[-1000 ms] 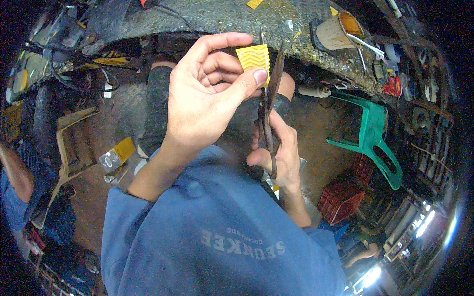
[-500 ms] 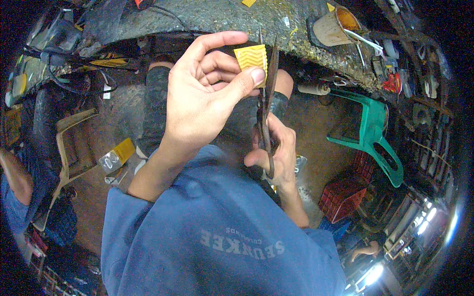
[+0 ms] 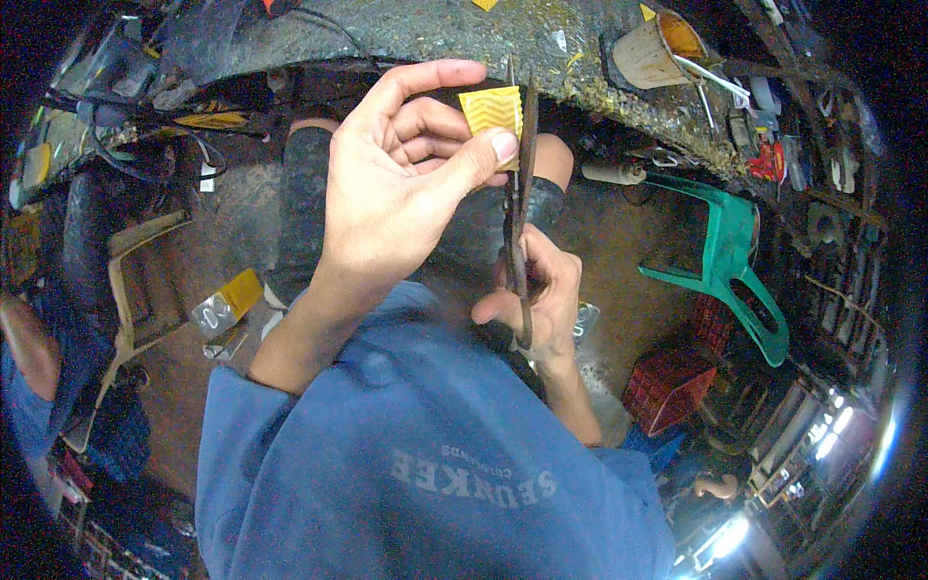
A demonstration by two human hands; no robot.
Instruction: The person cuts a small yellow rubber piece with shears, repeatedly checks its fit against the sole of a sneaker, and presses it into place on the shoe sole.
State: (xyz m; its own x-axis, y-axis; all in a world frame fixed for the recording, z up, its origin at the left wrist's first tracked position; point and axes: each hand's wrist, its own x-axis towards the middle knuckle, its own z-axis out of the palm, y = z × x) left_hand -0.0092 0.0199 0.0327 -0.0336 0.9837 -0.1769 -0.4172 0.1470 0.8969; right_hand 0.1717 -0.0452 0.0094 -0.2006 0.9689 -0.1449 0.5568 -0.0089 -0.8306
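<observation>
My left hand (image 3: pixel 396 179) pinches a small yellow piece with a wavy ridged pattern (image 3: pixel 491 108) between thumb and fingers, its index finger stretched out above. Dark, worn scissors (image 3: pixel 524 193) are in my right hand (image 3: pixel 549 295), with thumb and fingers round the handles. The blades point away from me and lie along the right edge of the yellow piece, a narrow gap between their tips. Both hands are raised above my lap, in front of the bench edge.
A worn workbench (image 3: pixel 464 43) runs across the far side. On its right stands a dirty white bucket (image 3: pixel 646 56) with yellowish stuff inside. A green plastic chair (image 3: pixel 720 227) and a red crate (image 3: pixel 667 387) are at right. At left are a beige chair (image 3: pixel 126 290) and another person's arm (image 3: pixel 29 348).
The scissor blades have come closer together along the yellow piece's right edge, and the right thumb has shifted slightly left. My left hand stays almost still.
</observation>
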